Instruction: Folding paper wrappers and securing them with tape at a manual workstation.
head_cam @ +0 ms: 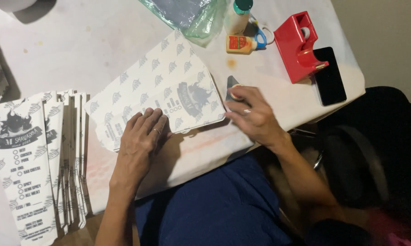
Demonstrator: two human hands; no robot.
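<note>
**Two hands working a printed paper sheet on a white desk**

At the far left of the frame a stack of printed paper bags [41,159] is lying fanned out along the desk [87,45] edge. Just right of it, the left hand [139,136] is lying flat, fingers together and spread open on the lower left part of a folded printed paper sheet [164,86], pressing it down without gripping it. The sheet is sitting slanted in the middle of the frame, its printed emblem facing up near its right end. Touching that right end, the right hand [253,116] is curling its fingers closed around a small round-topped glue stick [233,88], only the tip of which is showing. In the upper middle a crumpled green plastic bag [192,16] is lying beside a small orange-labelled bottle [240,44] and blue-handled scissors [261,37]. Further right a red tape dispenser [299,45] is standing next to a black phone [329,76] near the desk's right edge.
</note>
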